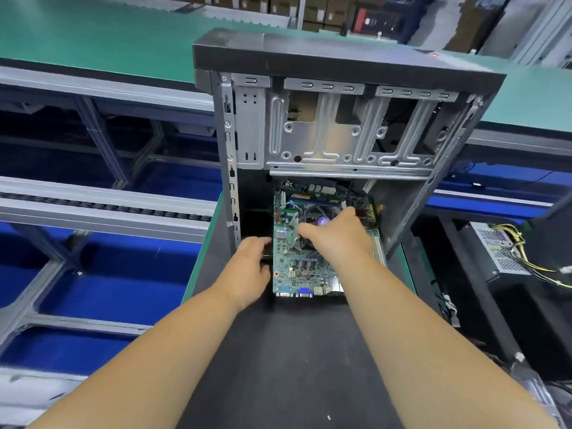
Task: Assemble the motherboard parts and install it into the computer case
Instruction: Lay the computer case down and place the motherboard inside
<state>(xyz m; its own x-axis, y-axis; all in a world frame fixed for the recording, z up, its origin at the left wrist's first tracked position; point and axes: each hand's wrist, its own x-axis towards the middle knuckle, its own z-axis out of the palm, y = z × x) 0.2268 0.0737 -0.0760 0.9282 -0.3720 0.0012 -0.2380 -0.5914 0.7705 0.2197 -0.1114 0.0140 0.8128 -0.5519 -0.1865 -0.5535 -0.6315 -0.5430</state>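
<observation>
Motherboard [305,267] is green with blue ports along the near edge. Computer case [340,57] is dark grey outside, bare silver metal inside. Mat [294,351] is black, benches [93,35] teal green, bins [108,289] bright blue, cables [532,261] yellow.

No text, label or number is legible on the motherboard [305,258] or the computer case [340,119].

one motherboard [306,267], one computer case [340,119], two hands [250,267]
</observation>
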